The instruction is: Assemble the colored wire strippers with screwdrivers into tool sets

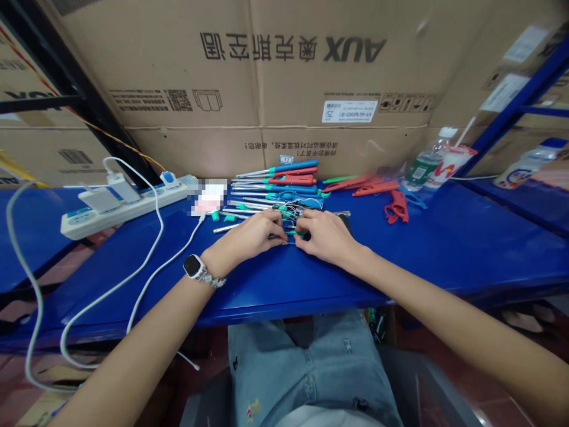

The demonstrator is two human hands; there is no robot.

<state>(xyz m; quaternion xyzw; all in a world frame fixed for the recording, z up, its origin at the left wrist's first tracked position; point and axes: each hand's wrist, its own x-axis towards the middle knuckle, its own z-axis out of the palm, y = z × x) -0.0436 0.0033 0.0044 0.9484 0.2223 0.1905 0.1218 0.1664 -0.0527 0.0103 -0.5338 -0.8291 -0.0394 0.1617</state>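
Observation:
My left hand (pixel 262 235) and my right hand (pixel 322 235) face each other low over the middle of the blue table. The fingers of both are bent and pressed together around something small, with bits of green and blue showing between them; its shape is too small to make out. Thin white wires run just behind the fingertips. Beyond the hands lie several metal rods with blue handles (pixel 293 188) and one with a red handle (pixel 296 179). Small green pieces (pixel 230 218) are scattered at the rods' left ends.
A white power strip (pixel 128 204) with plugs and white cables lies at the left. Red plastic parts (pixel 397 206), a water bottle (pixel 429 160) and a cup with a straw (pixel 451 166) stand or lie at the right. A large cardboard box (pixel 275 77) rises behind the blue table (pixel 400 255).

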